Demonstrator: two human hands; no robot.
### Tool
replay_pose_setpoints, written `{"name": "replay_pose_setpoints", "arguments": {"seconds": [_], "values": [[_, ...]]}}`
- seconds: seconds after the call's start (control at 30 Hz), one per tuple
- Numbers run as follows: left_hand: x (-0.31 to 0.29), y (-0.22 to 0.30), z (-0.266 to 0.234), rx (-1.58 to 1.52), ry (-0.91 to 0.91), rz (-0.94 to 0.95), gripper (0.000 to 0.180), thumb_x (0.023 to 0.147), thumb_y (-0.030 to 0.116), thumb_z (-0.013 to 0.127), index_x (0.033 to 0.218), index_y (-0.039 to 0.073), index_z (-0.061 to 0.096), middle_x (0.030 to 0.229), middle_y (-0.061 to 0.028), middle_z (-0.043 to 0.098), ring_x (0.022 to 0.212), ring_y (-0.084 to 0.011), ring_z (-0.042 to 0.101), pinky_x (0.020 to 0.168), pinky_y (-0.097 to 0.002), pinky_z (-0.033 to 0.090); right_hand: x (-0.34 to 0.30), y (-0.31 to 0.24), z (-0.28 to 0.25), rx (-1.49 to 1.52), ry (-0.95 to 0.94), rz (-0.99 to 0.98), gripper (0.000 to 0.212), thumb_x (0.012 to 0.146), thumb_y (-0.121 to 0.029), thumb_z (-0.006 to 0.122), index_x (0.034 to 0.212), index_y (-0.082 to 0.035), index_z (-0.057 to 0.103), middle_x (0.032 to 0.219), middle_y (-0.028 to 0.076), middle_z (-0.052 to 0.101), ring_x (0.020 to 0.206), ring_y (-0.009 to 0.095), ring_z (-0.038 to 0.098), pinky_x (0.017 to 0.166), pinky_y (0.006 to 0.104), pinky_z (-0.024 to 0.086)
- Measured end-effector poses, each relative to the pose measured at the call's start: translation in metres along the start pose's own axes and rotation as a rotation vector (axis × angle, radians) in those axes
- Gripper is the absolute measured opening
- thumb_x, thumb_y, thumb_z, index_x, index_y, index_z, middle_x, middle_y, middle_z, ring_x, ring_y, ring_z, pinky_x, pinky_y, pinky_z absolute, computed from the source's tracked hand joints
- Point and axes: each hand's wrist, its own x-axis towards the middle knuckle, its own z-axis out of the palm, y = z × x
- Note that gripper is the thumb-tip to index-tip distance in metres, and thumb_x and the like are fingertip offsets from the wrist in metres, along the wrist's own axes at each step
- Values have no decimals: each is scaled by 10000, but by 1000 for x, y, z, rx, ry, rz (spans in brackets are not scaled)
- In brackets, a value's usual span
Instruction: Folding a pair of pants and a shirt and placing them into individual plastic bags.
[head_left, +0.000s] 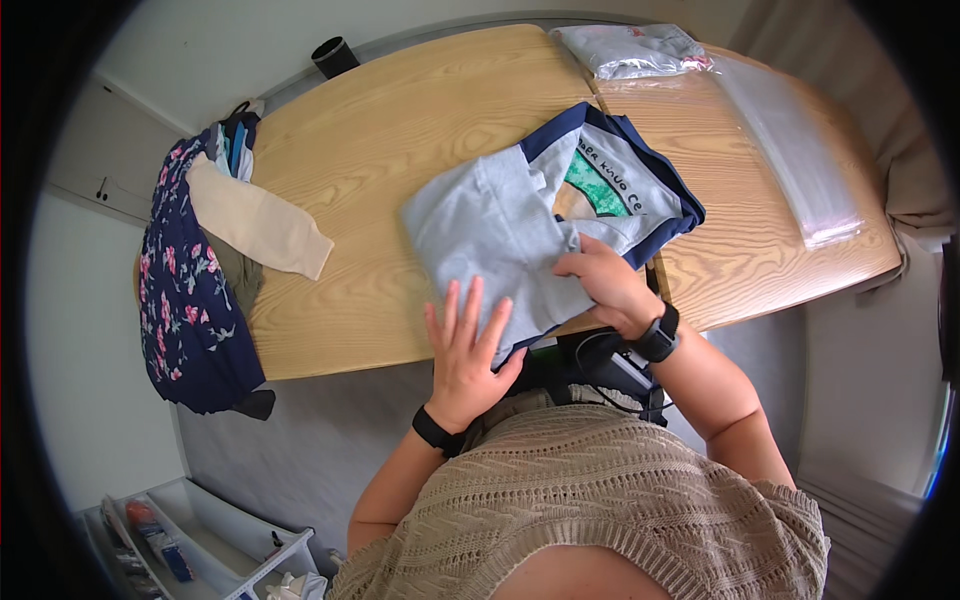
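Note:
A light grey and navy sweatshirt [470, 215] lies partly folded at the table's near edge. Part of its front, with a green print and dark lettering, shows at the far right of the bundle. Fingers spread, my left hand [466, 355] rests flat on the near left part of the grey cloth. My right hand [612, 285] pinches the garment's near right side, thumb on top; its other fingers are partly hidden. Each wrist carries a dark band, the right one with a watch [656, 338].
Clothes, including a navy floral garment [190, 270] and a cream sleeve [265, 220], drape over the table's left end. A bagged garment [635, 48] and clear plastic bags [785, 150] lie at right. A black cup [335, 57] stands far left; a grey bin [215, 530] is lower left.

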Motion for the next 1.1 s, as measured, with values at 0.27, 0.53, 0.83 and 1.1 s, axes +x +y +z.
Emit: {"name": "replay_pose_setpoints", "arguments": {"seconds": [0.27, 0.53, 0.83, 1.1], "values": [[8, 6, 4, -40, -115, -21, 501, 753, 238, 687, 1227, 128, 568, 1384, -129, 436, 1315, -324, 345, 1060, -582, 188, 14, -74, -12, -850, 72, -380, 399, 845, -134, 585, 1206, 31, 539, 1088, 90, 600, 995, 152, 551, 873, 264, 424], [7, 15, 7, -32, -54, -27, 419, 817, 277, 629, 1212, 146, 577, 1357, -137, 450, 1303, -339, 349, 1037, -611, 189, 117, -101, 13, -1190, -31, -34, 487, 780, -332, 687, 1087, 40, 619, 883, 89, 659, 839, 185, 607, 752, 308, 470], [10, 18, 12, -1, 11, 59, 495, 770, 175, 649, 1255, 167, 548, 1358, -93, 463, 1288, -293, 386, 1014, -541, 265, 127, -112, 40, -681, -396, 59, 278, 879, -240, 625, 1049, -22, 604, 887, 19, 628, 752, 113, 593, 653, 272, 498], [18, 13, 10, -111, -53, 77, 486, 782, 184, 652, 1253, 126, 546, 1324, -118, 486, 1242, -300, 435, 1008, -457, 320, 121, -102, -2, -831, 5, -36, 255, 889, -249, 581, 964, -7, 608, 805, 42, 601, 654, 122, 549, 548, 259, 468]]}}
